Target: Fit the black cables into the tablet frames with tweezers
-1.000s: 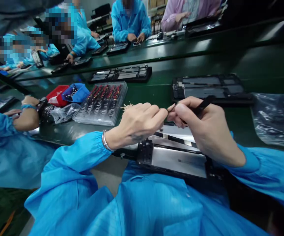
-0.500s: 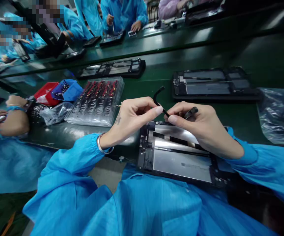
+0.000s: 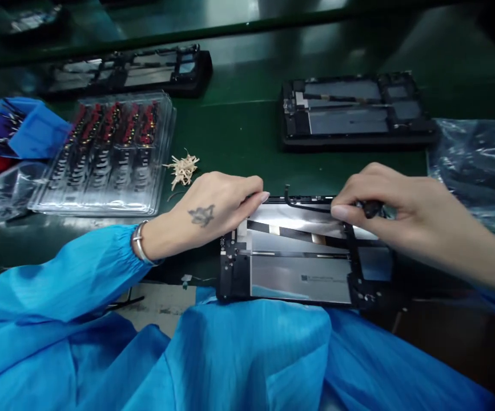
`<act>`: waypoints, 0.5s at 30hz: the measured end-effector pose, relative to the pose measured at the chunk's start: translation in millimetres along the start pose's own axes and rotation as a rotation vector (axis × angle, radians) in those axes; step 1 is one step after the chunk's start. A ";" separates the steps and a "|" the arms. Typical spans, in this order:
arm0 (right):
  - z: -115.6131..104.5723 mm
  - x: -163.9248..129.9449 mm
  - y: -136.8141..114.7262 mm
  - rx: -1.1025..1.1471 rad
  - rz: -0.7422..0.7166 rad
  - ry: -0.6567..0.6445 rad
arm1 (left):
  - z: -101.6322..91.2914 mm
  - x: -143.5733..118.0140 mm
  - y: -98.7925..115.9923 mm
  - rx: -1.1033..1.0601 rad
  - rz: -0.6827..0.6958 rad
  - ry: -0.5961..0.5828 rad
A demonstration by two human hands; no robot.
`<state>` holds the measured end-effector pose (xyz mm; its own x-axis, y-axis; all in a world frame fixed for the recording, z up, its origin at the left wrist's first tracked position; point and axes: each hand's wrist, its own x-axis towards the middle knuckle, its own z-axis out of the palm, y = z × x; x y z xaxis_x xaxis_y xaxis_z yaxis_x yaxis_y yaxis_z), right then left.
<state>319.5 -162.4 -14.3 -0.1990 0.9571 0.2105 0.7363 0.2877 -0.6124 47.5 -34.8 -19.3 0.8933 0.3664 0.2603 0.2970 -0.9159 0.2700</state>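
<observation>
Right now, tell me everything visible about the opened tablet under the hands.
The opened tablet lies flat, back cover off, at the near edge of the green table, overhanging toward the blue-clad lap. A black frame surrounds silvery metal plates, with a dark circuit section at its left end. A thin black cable runs along its far edge, one end curling up. The left hand rests fingertips on the far left corner; the right hand presses the cable with a dark tool.

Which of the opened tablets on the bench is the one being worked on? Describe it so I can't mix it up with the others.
Start at the green bench: two opened tablets lie farther back on it. The one in hand, the near tablet, overhangs the bench's front edge against the blue gown. Only it has the left hand on its top edge and the right hand laying a thin black cable on it.
</observation>
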 end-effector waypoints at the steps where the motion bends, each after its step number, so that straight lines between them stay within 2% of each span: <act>1: -3.1 -3.6 3.0 0.016 0.046 -0.038 | 1.3 1.8 -0.5 -0.001 0.014 -0.010; 8: -12.4 -11.8 18.6 0.025 0.399 -0.160 | 18.4 15.2 -4.4 -0.074 0.242 0.001; 11: -11.2 -9.4 24.5 -0.002 0.456 -0.184 | 27.5 17.1 -7.4 -0.176 0.292 -0.032; 15: -9.8 -5.6 27.0 -0.049 0.450 -0.226 | 32.6 15.4 -8.5 -0.239 0.264 -0.104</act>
<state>346.8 -160.2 -24.6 0.0137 0.9708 -0.2396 0.8096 -0.1514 -0.5671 69.8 -26.7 -47.8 0.9617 0.0930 0.2579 -0.0244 -0.9080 0.4182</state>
